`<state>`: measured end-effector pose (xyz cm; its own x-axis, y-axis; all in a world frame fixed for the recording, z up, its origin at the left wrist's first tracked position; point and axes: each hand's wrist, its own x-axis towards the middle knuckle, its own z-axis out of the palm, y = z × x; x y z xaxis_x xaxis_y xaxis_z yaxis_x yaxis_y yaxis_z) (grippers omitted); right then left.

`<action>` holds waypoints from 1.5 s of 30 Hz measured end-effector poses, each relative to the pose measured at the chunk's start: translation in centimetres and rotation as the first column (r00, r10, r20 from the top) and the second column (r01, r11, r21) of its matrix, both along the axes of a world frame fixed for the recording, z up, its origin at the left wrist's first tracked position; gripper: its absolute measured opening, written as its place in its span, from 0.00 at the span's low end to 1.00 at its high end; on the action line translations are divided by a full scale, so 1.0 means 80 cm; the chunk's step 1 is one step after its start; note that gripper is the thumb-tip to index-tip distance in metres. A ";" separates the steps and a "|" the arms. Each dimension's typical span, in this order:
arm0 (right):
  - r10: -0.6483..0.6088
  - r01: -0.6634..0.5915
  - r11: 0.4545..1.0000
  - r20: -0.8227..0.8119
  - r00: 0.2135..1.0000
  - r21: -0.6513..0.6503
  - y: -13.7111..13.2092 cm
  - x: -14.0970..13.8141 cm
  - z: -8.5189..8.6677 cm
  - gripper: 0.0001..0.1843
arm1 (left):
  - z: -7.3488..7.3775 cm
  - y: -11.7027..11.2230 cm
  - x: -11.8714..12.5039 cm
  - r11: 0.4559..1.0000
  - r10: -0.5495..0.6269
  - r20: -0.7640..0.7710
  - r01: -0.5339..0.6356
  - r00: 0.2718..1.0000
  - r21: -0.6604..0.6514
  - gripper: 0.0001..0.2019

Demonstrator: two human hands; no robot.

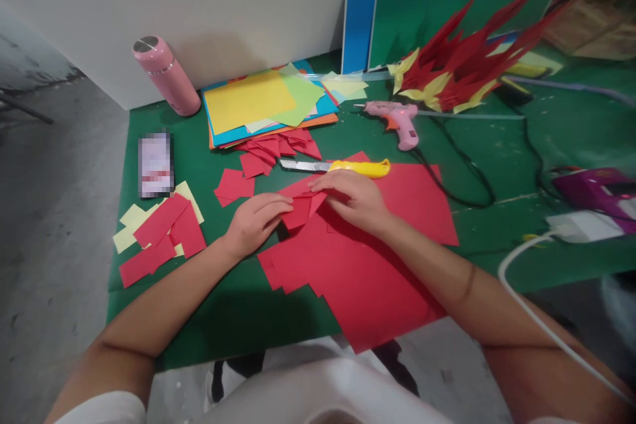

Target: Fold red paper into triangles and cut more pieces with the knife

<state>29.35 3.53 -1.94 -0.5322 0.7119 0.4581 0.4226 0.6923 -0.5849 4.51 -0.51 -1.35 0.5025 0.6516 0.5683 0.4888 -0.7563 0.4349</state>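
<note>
Between my two hands is a small piece of red paper [297,213], partly folded, with a raised flap. My left hand [256,220] grips its left side with the fingertips. On its upper right edge my right hand [354,195] pinches the paper, the thumb hidden underneath. Below lie large red paper sheets [382,278] with a stepped left edge. Just behind my right hand rests a yellow utility knife [358,167], its blade out and pointing left. Several folded red pieces [283,146] lie behind the knife.
Coloured paper sheets [248,103] are stacked at the back, beside a pink bottle [166,76]. Red and cream paper strips [161,232] lie left, near a phone [156,164]. A pink glue gun [395,120], its cable and a red-yellow paper flower [452,69] are right. A white cable [517,301] crosses my right forearm.
</note>
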 end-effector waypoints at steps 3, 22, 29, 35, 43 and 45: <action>-0.001 -0.005 0.988 0.035 0.999 0.153 0.005 0.001 -0.001 0.16 | -0.004 0.001 0.000 1.000 0.009 -0.030 -0.008 1.000 0.022 0.09; -0.061 -0.004 0.979 0.308 0.950 0.204 -0.005 0.000 0.002 0.16 | -0.007 0.009 0.006 0.992 0.007 -0.208 -0.033 0.978 -0.120 0.10; 0.170 -0.187 0.979 0.188 0.967 0.080 -0.014 -0.014 0.005 0.15 | -0.003 0.008 0.008 0.986 0.019 -0.184 -0.048 0.983 -0.157 0.06; 0.193 -0.195 0.981 0.156 0.969 -0.004 -0.013 -0.015 0.008 0.10 | -0.003 0.008 0.008 0.994 -0.020 -0.189 -0.001 0.982 -0.109 0.09; 0.221 -0.229 0.973 0.210 0.952 0.013 -0.014 -0.016 0.004 0.11 | -0.004 0.010 0.005 0.998 -0.028 -0.190 0.016 0.981 -0.065 0.12; 0.222 -0.232 0.972 0.210 0.952 0.027 -0.014 -0.016 0.003 0.11 | -0.004 0.011 0.004 0.998 -0.029 -0.184 0.018 0.983 -0.058 0.11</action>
<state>28.06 2.39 -1.72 -0.7629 0.5404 0.3548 0.3578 0.8101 -0.4644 4.85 0.33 -1.68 0.6108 0.6664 0.4276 0.5469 -0.7456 0.3809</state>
